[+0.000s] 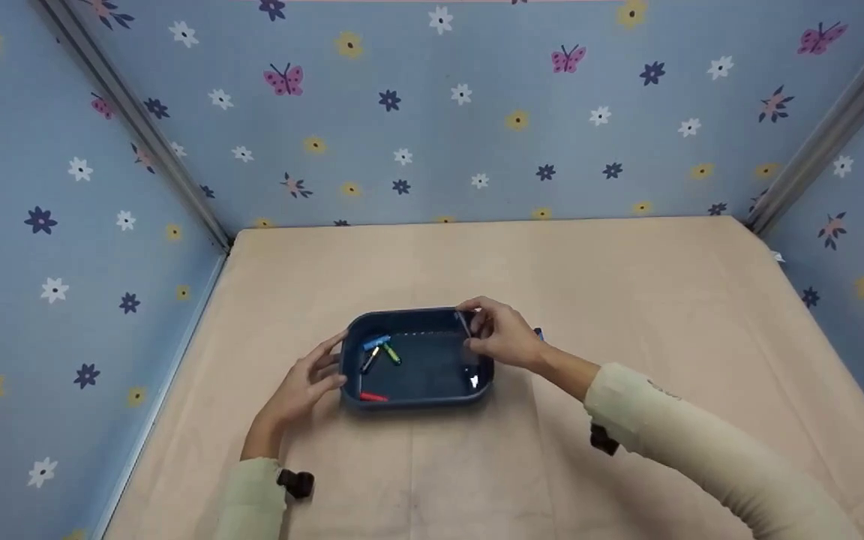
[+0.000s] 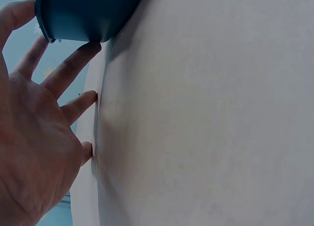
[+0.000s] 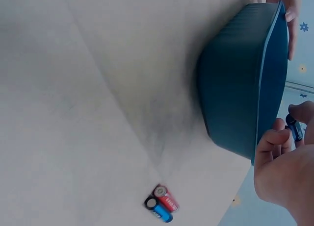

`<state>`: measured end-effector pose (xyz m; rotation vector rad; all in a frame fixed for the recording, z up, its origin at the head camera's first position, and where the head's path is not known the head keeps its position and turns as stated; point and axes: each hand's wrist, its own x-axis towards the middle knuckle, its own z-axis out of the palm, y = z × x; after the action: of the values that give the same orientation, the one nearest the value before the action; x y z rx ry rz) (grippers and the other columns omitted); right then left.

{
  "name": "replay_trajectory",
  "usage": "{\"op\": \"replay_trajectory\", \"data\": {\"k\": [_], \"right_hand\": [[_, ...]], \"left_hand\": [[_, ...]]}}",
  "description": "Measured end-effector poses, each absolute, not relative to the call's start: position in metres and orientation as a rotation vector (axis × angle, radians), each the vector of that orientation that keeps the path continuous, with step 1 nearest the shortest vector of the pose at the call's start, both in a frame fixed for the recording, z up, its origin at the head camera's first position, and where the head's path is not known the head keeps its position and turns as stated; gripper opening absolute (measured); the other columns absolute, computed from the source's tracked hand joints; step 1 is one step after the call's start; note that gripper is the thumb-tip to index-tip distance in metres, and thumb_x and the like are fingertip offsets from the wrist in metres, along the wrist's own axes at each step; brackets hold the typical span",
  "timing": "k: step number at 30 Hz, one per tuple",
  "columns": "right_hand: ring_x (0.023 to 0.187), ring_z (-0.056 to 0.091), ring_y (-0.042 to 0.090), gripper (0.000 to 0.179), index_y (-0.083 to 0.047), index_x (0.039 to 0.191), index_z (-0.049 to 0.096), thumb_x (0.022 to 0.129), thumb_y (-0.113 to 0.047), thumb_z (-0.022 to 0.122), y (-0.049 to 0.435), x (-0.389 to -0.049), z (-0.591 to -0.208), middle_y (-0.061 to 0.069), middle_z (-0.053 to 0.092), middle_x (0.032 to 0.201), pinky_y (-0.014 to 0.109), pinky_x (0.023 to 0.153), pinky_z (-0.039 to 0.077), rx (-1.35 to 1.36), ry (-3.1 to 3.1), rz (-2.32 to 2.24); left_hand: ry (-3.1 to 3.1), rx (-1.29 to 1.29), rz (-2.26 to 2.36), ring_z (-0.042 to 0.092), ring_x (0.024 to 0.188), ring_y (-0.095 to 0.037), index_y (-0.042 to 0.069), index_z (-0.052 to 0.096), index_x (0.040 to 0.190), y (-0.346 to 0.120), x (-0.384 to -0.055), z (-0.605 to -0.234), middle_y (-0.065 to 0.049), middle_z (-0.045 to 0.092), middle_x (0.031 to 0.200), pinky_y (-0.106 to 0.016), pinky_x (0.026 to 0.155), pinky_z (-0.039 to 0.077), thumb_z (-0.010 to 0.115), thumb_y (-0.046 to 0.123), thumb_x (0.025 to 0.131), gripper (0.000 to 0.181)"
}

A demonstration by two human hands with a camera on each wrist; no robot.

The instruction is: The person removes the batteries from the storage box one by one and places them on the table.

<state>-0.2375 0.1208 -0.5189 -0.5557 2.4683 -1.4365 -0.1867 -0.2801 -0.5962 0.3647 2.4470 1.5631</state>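
Note:
A dark blue rectangular basin [image 1: 417, 403] stands on the table. My left hand [image 1: 301, 386] is at its left end, with extended fingers touching the outer wall in the left wrist view. Over the basin's right end, my right hand [image 1: 505, 336] pinches a dark battery [image 3: 294, 127] between thumb and fingers. Inside the basin, a blue battery [image 1: 376, 343], a green one [image 1: 392, 353] and a black one [image 1: 370, 360] lie close together at the left. A red battery [image 1: 373, 396] lies along the near wall.
Outside the basin, a red battery [image 3: 167, 199] and a blue battery [image 3: 159, 210] lie side by side on the table, mostly hidden behind my right wrist in the head view. A beige cloth [image 1: 627, 300] covers the table. Flower-patterned walls [image 1: 432, 127] enclose the back and sides.

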Motion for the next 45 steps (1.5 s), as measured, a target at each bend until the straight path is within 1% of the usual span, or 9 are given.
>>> {"op": "replay_trajectory", "data": {"k": [6, 14, 18, 21, 25, 28, 32, 36, 45], "right_hand": [[0.079, 0.060, 0.011, 0.058, 0.002, 0.149, 0.065, 0.092, 0.004, 0.078, 0.139, -0.240, -0.521, 0.013, 0.071, 0.101, 0.019, 0.074, 0.050, -0.510, 2.458, -1.504], [0.076, 0.060, 0.010, 0.061, 0.004, 0.151, 0.061, 0.092, 0.007, 0.078, 0.169, -0.240, -0.529, 0.012, 0.069, 0.100, 0.017, 0.066, 0.050, -0.428, 2.453, -1.558], [0.074, 0.061, 0.009, 0.062, 0.005, 0.154, 0.058, 0.094, 0.007, 0.077, 0.187, -0.238, -0.533, 0.012, 0.066, 0.103, 0.019, 0.062, 0.056, -0.363, 2.422, -1.586], [0.076, 0.062, 0.008, 0.062, 0.006, 0.155, 0.057, 0.095, 0.006, 0.076, 0.199, -0.238, -0.536, 0.012, 0.065, 0.104, 0.020, 0.065, 0.059, -0.330, 2.440, -1.576], [0.077, 0.060, 0.008, 0.062, 0.006, 0.154, 0.058, 0.096, 0.005, 0.077, 0.212, -0.239, -0.536, 0.013, 0.066, 0.103, 0.018, 0.067, 0.051, -0.312, 2.517, -1.530], [0.077, 0.058, 0.008, 0.061, 0.006, 0.153, 0.059, 0.096, 0.005, 0.078, 0.219, -0.240, -0.534, 0.014, 0.067, 0.103, 0.018, 0.067, 0.047, -0.302, 2.557, -1.508], [0.078, 0.058, 0.008, 0.061, 0.005, 0.153, 0.059, 0.095, 0.006, 0.078, 0.226, -0.241, -0.535, 0.014, 0.066, 0.103, 0.017, 0.068, 0.048, -0.281, 2.566, -1.494], [0.078, 0.059, 0.009, 0.061, 0.006, 0.153, 0.059, 0.094, 0.006, 0.079, 0.231, -0.241, -0.541, 0.012, 0.066, 0.102, 0.016, 0.068, 0.050, -0.248, 2.559, -1.489], [0.084, 0.060, 0.011, 0.062, 0.007, 0.152, 0.059, 0.093, 0.007, 0.079, 0.234, -0.238, -0.557, 0.012, 0.067, 0.102, 0.017, 0.071, 0.051, -0.175, 2.537, -1.455]], "left_hand": [[2.471, 0.329, 1.533, 0.052, 0.160, -0.054, 0.017, 0.036, 0.178, -0.281, -0.185, -0.595, -0.029, 0.055, 0.170, -0.077, 0.133, 0.036, 0.071, 0.017, 0.110, 0.076], [2.475, 0.313, 1.531, 0.053, 0.159, -0.053, 0.019, 0.036, 0.178, -0.279, -0.185, -0.597, -0.027, 0.052, 0.173, -0.077, 0.133, 0.035, 0.071, 0.018, 0.111, 0.076], [2.467, 0.362, 1.551, 0.054, 0.158, -0.053, 0.016, 0.036, 0.178, -0.279, -0.187, -0.598, -0.027, 0.051, 0.174, -0.076, 0.133, 0.036, 0.071, 0.016, 0.111, 0.076], [2.456, 0.404, 1.573, 0.054, 0.158, -0.054, 0.012, 0.035, 0.178, -0.280, -0.188, -0.599, -0.028, 0.047, 0.176, -0.075, 0.133, 0.037, 0.070, 0.013, 0.111, 0.075], [2.445, 0.408, 1.584, 0.054, 0.158, -0.054, 0.011, 0.035, 0.178, -0.281, -0.187, -0.600, -0.029, 0.047, 0.176, -0.073, 0.132, 0.039, 0.069, 0.011, 0.111, 0.075], [2.445, 0.371, 1.576, 0.054, 0.158, -0.054, 0.014, 0.035, 0.178, -0.281, -0.187, -0.600, -0.029, 0.051, 0.173, -0.073, 0.132, 0.040, 0.070, 0.013, 0.111, 0.076], [2.438, 0.336, 1.571, 0.052, 0.160, -0.053, 0.019, 0.036, 0.178, -0.280, -0.186, -0.599, -0.026, 0.050, 0.175, -0.072, 0.132, 0.040, 0.071, 0.016, 0.111, 0.076], [2.440, 0.371, 1.576, 0.052, 0.160, -0.053, 0.017, 0.036, 0.178, -0.280, -0.187, -0.600, -0.025, 0.043, 0.179, -0.073, 0.132, 0.039, 0.070, 0.015, 0.111, 0.075], [2.442, 0.397, 1.588, 0.053, 0.158, -0.054, 0.013, 0.035, 0.178, -0.280, -0.186, -0.599, -0.028, 0.048, 0.176, -0.073, 0.132, 0.040, 0.069, 0.011, 0.111, 0.074]]}}
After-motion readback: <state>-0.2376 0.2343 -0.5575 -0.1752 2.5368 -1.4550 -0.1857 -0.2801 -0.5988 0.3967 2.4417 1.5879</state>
